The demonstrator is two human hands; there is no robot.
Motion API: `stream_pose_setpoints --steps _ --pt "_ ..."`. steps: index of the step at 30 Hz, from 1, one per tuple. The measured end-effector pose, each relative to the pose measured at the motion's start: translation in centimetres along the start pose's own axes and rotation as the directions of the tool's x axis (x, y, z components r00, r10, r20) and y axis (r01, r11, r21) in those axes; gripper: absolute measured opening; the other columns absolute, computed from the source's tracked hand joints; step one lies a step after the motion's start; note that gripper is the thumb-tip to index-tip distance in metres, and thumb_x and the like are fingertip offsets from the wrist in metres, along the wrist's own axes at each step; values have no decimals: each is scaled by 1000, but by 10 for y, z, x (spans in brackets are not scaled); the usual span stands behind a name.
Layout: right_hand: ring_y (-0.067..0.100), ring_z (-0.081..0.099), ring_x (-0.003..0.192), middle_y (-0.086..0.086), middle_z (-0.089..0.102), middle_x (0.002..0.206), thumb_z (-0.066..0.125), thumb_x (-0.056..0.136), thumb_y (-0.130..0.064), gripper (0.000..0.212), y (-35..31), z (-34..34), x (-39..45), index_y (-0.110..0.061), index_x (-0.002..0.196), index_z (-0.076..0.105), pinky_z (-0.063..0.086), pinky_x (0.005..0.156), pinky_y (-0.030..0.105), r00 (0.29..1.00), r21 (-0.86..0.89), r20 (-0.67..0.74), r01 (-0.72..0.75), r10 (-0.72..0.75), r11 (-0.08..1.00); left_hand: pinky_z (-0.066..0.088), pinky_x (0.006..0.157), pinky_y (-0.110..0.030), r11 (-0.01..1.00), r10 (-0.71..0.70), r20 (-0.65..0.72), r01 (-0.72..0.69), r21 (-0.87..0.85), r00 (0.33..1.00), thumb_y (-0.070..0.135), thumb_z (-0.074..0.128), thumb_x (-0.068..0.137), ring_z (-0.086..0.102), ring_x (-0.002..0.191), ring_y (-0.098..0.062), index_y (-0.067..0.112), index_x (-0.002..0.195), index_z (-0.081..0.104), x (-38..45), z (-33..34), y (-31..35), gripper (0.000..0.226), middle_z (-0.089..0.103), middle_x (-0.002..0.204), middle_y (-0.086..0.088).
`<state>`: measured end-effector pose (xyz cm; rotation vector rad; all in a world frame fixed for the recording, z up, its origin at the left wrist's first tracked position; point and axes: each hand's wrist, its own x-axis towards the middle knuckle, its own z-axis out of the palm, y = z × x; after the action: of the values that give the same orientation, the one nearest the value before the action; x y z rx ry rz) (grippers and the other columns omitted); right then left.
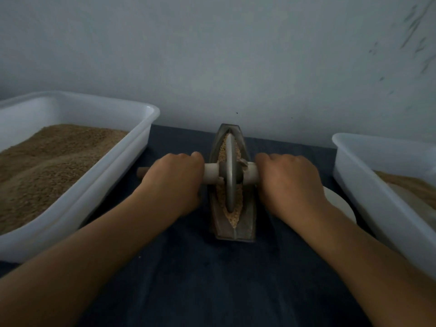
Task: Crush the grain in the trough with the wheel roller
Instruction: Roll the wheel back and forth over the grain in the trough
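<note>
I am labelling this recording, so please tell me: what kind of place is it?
Probably a simple indoor grinding workstation: a metal trough with a wheel roller on a dark cloth, white tubs of grain alongside, against a bare wall.

Both hands grip the wheel roller's [230, 172] axle, left hand [175, 178] and right hand [290, 181] either side of the trough [246, 223]. Grain [233, 219] lies under the wheel. White tubs flank the dark bench [212, 279].

Tan grain [232, 217] fills the dull grey trough [247, 223]; the wheel roller [230, 171] is grey, its handle pale, the desk [212, 279] cloth dark blue, both tubs [132, 128] white.
</note>
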<state>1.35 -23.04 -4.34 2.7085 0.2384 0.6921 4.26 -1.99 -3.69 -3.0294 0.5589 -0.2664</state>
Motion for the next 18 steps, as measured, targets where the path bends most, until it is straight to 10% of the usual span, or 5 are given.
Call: stream_pose_setpoints --steps 6,18 --pt "23 54 66 -2 60 80 65 84 -36 21 8 20 14 -23 95 54 16 47 29 997 37 51 -61 59 997 43 68 -35 999 9 -8 -9 48 1000 28 73 81 52 76 -20 18 100 41 29 5 1 39 60 94 -4" --pt "24 57 75 4 66 96 70 78 -42 27 38 63 100 -23 96 65 43 61 30 932 181 356 -135 63 974 42 67 -34 976 91 45 -98 196 995 28 69 80 59 82 -25 13 101 62 123 8 -10 26 62 95 -7"
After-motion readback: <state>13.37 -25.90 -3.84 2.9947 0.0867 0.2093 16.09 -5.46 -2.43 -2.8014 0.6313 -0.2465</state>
